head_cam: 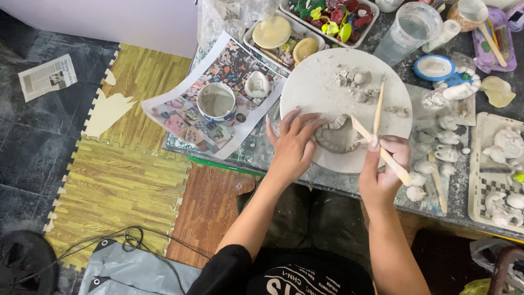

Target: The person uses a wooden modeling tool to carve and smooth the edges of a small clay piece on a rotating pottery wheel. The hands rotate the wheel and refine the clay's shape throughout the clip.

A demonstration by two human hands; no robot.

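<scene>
A grey clay piece (337, 137) lies on the near part of a round white board (316, 82). My left hand (293, 143) rests flat beside it, fingertips touching its left edge. My right hand (382, 169) grips two thin wooden modelling tools (377, 114); one points up across the board, the other slants with its tip at the clay piece. Small clay lumps (355, 82) sit on the far side of the board.
A cup of grey water (216, 102) stands on a printed sheet at the left. Trays of coloured pieces (327, 16), a plastic measuring jug (409, 30), a blue-rimmed lid (433, 66) and trays of white clay figures (499, 164) crowd the table. Foam floor mats (125, 180) lie below.
</scene>
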